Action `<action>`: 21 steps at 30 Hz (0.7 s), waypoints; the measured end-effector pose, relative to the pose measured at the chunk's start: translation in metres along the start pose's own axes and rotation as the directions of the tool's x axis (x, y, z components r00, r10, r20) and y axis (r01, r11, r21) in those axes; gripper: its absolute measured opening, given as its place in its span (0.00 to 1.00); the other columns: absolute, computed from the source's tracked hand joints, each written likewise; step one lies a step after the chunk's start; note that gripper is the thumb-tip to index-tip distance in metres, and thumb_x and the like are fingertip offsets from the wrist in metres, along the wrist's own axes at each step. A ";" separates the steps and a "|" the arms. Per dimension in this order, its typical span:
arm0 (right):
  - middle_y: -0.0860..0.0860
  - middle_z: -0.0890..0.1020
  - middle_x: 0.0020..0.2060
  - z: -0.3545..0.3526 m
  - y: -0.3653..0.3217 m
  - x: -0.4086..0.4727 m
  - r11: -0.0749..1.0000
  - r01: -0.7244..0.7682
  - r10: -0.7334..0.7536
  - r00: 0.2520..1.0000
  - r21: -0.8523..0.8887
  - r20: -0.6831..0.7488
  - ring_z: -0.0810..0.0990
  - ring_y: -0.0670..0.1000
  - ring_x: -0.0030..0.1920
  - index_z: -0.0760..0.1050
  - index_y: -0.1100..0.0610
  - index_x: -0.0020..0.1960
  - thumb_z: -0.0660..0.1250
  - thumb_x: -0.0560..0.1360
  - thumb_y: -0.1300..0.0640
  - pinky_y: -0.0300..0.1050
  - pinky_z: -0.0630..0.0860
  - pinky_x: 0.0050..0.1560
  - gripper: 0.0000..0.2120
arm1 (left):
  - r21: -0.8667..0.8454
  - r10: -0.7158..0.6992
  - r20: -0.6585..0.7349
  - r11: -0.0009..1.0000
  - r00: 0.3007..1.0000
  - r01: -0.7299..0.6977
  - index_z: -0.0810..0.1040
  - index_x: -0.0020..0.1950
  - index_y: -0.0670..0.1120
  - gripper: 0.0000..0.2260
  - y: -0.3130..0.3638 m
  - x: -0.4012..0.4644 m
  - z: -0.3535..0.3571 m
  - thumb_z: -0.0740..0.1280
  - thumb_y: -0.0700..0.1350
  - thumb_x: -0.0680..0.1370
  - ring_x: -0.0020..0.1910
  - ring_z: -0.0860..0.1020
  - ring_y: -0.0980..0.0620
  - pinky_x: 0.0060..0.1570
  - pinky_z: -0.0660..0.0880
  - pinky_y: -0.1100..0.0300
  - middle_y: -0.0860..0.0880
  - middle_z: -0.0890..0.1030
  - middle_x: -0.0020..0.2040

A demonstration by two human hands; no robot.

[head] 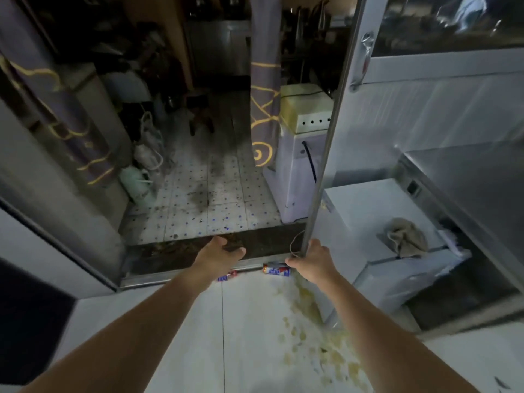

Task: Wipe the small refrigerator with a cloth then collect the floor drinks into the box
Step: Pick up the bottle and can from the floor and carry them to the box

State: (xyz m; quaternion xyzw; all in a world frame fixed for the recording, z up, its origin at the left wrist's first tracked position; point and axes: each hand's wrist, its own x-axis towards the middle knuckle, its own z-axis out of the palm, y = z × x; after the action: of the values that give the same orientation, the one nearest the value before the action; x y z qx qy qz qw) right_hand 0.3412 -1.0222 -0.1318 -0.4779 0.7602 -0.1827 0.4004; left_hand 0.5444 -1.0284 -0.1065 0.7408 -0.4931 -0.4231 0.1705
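Reaching forward and down, both bare arms stretch toward a doorway threshold. The left hand (219,252) hangs over the dark sill with its grip slack, fingers spread and holding nothing. The right hand (310,260) has its grip wrapped around the lower end of a metal door edge (326,154), thumb on the near side and fingers curled behind it.

Two drink cans lie on their sides on the white floor (198,336), right against the metal door track (181,277). The nearer-left can (227,276) is mostly hidden under the left wrist; only its red and blue end shows. The other can (276,270), red, white and blue, lies just beside the right hand, its right end touching or nearly touching the thumb side.

The small refrigerator (377,222), white and low, stands to the right behind the door edge. A crumpled grey-brown cloth (405,236) rests on its top, toward the right side. A yellowish stain (312,330) spatters the floor from the refrigerator's near corner down toward the camera.

Beyond the threshold, a spotted tile floor (209,199) runs into a dim room, with a purple curtain (262,109) hanging beside a white appliance (295,171). The box cannot be made out.
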 end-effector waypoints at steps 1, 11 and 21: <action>0.60 0.70 0.59 0.004 -0.005 0.015 1.000 -0.013 0.013 1.000 -0.004 0.006 0.73 0.59 0.60 0.66 0.62 0.62 0.72 0.69 0.52 0.43 0.70 0.55 0.27 | -0.006 -0.013 0.024 1.000 1.000 0.013 0.66 0.70 0.43 0.27 0.002 0.018 0.001 0.68 0.52 0.75 0.37 0.72 0.56 0.29 0.70 0.73 0.48 0.71 0.50; 0.59 0.69 0.66 0.065 -0.021 0.151 0.980 -0.188 0.191 0.981 -0.070 0.034 0.70 0.57 0.65 0.62 0.60 0.70 0.73 0.68 0.50 0.44 0.69 0.62 0.36 | 0.124 -0.094 0.162 0.990 0.982 0.074 0.68 0.69 0.44 0.29 -0.011 0.212 0.023 0.69 0.56 0.73 0.47 0.74 0.51 0.46 0.69 0.62 0.45 0.76 0.57; 0.56 0.69 0.66 0.155 0.031 0.274 0.927 -0.372 0.374 0.926 -0.053 0.044 0.71 0.57 0.65 0.59 0.56 0.72 0.74 0.67 0.47 0.45 0.71 0.59 0.40 | 0.222 -0.158 0.394 0.972 0.905 0.073 0.70 0.62 0.33 0.25 -0.061 0.371 0.099 0.70 0.48 0.74 0.59 0.75 0.35 0.54 0.73 0.47 0.31 0.76 0.59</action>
State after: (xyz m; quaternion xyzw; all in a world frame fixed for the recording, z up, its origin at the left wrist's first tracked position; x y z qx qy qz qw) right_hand 0.3835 -1.2310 -0.3659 -0.3379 0.8300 -0.0739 0.4375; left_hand 0.5592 -1.3087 -0.3758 0.6774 -0.5131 -0.5257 -0.0382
